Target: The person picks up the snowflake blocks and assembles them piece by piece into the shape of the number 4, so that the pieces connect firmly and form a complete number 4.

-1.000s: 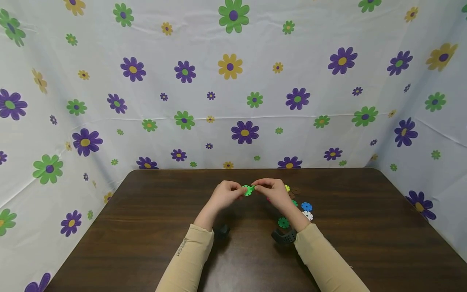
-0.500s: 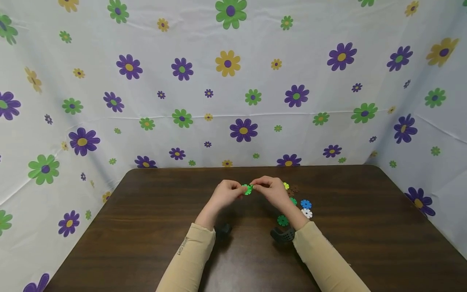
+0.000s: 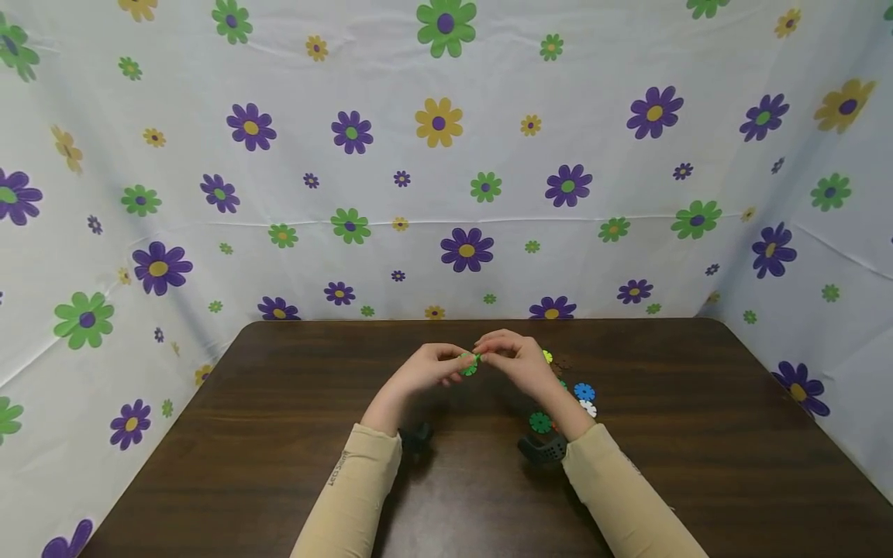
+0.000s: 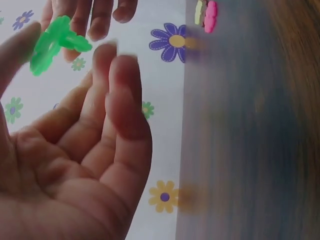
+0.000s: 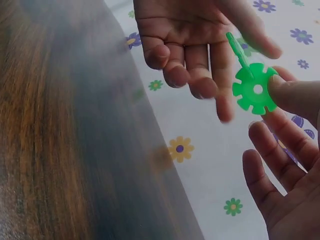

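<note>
Plainly, in the head view, 2 joined green discs (image 3: 470,365) sit between left hand (image 3: 422,368) and right hand (image 3: 515,364), above the bench (image 3: 279,426); the right forearm (image 3: 567,411) partly hides loose discs (image 3: 584,392). Left wrist view: a pink piece (image 4: 210,16) lies beyond. Right wrist view: right fingers (image 5: 297,94) pinch 1 green disc; left fingers (image 5: 197,61) spread apart.

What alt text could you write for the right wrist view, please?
The right hand pinches a bright green notched disc, from which a second green piece, seen edge-on, sticks out toward the left hand. A flowered white cloth and a brown table fill the background.
</note>
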The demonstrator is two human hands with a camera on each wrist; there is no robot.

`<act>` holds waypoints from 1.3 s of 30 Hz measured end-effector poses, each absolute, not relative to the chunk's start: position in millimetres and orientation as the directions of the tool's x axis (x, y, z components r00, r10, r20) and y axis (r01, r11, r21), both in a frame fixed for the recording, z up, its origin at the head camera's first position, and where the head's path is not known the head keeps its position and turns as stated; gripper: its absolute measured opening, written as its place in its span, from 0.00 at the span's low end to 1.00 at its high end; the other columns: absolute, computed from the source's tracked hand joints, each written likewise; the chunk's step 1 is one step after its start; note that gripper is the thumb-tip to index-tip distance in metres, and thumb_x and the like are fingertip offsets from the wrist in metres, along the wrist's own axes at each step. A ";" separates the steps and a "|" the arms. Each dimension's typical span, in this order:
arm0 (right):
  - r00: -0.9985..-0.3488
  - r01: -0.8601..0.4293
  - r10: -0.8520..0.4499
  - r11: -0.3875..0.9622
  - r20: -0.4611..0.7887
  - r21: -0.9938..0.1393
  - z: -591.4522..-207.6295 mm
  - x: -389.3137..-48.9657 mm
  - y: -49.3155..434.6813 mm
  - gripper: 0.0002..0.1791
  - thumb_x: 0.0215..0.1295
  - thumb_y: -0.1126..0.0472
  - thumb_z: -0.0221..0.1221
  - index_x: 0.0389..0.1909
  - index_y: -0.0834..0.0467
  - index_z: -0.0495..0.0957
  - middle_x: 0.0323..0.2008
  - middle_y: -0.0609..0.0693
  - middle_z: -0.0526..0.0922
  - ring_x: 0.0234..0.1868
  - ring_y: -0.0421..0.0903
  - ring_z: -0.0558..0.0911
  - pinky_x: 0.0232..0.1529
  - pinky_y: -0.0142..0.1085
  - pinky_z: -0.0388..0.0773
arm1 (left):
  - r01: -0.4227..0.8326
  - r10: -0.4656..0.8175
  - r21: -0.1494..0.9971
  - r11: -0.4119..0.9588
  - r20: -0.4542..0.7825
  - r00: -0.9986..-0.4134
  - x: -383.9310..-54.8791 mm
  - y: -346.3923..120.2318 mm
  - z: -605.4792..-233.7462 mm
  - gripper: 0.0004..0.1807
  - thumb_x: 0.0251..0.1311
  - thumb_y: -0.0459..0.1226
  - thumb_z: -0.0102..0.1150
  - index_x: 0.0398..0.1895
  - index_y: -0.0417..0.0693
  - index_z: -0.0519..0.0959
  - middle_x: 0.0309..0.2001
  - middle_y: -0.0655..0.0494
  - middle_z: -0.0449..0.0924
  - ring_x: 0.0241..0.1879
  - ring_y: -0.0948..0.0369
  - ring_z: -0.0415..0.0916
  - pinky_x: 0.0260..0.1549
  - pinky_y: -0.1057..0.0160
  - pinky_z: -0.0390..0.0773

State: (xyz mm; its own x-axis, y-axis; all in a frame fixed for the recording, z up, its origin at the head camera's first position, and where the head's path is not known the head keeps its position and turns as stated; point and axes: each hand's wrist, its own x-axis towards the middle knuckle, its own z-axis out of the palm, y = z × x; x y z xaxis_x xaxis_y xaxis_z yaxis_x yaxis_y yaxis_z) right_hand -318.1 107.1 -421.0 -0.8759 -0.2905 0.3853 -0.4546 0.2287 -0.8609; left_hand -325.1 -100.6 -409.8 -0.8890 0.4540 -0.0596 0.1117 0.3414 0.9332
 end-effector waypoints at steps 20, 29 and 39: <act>-0.928 -0.367 -0.300 0.640 0.221 -0.675 -430.9 -330.6 139.2 0.15 0.61 0.62 0.65 0.49 0.59 0.83 0.51 0.57 0.77 0.51 0.57 0.77 0.51 0.53 0.75 | 0.044 0.462 0.975 0.218 -0.063 -0.884 -326.1 -96.6 -408.9 0.24 0.65 0.40 0.61 0.59 0.36 0.72 0.43 0.44 0.84 0.41 0.49 0.82 0.43 0.46 0.78; -0.972 -0.225 -0.227 0.834 0.058 -0.504 -444.4 -335.4 160.9 0.19 0.56 0.53 0.70 0.49 0.52 0.85 0.56 0.59 0.73 0.56 0.61 0.68 0.51 0.61 0.62 | 0.033 0.437 0.984 0.174 -0.047 -0.898 -324.5 -98.0 -410.8 0.20 0.64 0.39 0.61 0.56 0.40 0.72 0.46 0.43 0.83 0.40 0.52 0.83 0.41 0.50 0.78; -0.967 -0.248 -0.247 0.844 0.064 -0.476 -451.9 -337.9 161.3 0.14 0.54 0.54 0.71 0.43 0.50 0.87 0.53 0.55 0.74 0.53 0.57 0.67 0.47 0.57 0.62 | 0.051 0.454 0.981 0.189 -0.041 -0.890 -324.4 -100.4 -411.7 0.18 0.68 0.39 0.56 0.56 0.42 0.70 0.44 0.49 0.84 0.37 0.56 0.82 0.36 0.57 0.75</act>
State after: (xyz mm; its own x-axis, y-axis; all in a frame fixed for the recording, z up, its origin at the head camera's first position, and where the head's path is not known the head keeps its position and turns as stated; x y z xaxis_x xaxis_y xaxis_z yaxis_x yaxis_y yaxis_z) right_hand -337.9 161.3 -451.9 -0.9668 -0.2474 0.0644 -0.2477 0.8440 -0.4757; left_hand -324.4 -100.4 -411.7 -0.8900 0.4541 -0.0413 0.0509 0.1890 0.9807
